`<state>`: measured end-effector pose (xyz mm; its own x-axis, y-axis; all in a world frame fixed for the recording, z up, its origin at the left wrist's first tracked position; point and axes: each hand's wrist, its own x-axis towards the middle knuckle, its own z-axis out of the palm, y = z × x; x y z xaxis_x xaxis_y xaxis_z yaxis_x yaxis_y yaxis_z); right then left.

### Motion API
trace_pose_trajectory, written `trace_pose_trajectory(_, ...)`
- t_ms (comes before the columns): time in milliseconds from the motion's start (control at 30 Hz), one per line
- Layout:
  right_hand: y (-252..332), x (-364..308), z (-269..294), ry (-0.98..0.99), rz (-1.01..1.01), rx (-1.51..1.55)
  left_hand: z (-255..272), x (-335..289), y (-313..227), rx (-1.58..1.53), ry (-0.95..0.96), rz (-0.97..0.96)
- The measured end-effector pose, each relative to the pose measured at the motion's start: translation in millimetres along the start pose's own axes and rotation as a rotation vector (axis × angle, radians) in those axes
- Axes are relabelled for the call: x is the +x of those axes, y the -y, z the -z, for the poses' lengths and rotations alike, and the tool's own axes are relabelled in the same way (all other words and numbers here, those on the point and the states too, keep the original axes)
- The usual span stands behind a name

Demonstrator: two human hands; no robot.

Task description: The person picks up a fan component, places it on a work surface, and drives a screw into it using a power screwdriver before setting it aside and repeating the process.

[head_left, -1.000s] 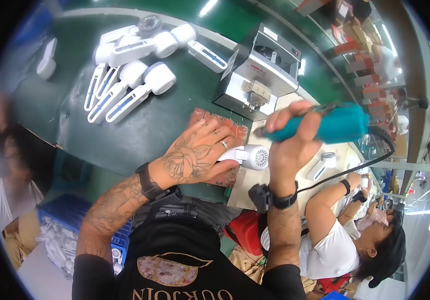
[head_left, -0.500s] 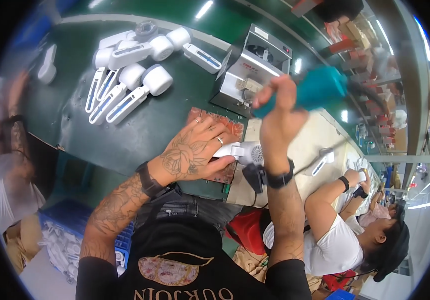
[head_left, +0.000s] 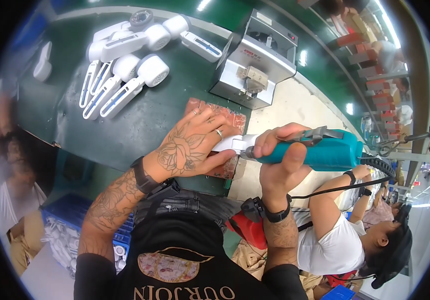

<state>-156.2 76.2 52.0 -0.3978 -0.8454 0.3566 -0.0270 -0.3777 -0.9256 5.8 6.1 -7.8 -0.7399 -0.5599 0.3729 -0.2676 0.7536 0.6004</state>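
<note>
My left hand is closed on a white handheld fan, pressing it down on a worn red pad. The fan lies on its side and its round head is largely hidden behind my right fingers. My right hand grips a teal electric screwdriver that lies nearly level. The screwdriver's nose meets the fan near the joint of handle and head; the bit itself is too small to make out.
Several white handheld fans are piled on the green table. A grey metal screw feeder stands beyond the pad. The screwdriver's coiled cord runs right. A co-worker in white sits at right; a blue crate with white parts is lower left.
My right hand has come down and turned the screwdriver, bringing its nose to the fan. My left hand keeps its hold on the fan, and the view has shifted slightly.
</note>
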Motion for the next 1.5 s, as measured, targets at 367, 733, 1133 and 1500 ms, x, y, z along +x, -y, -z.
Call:
trace_pose_trajectory(367, -15.6, -0.1, 1.7, 0.08, 0.015, 0.159, 4.2, 6.8, -0.8, 0.004, -0.022, -0.028)
trace_pose_trajectory(733, 42.2, -31.9, 18.9, -0.047, 0.016, 0.312, 15.5, -43.8, -23.1, 0.059, -0.226, 0.135)
trace_pose_trajectory(1133, 32.4, -90.4, 89.8, 0.08, -0.299, 0.313, 181.3, -153.5, 139.8, 0.787, -0.827, 0.465)
trace_pose_trajectory(1500, 56.7, -96.2, 112.5, -0.152, -0.157, 0.214, -197.8, 201.6, -102.1, -0.377, -0.052, -0.172)
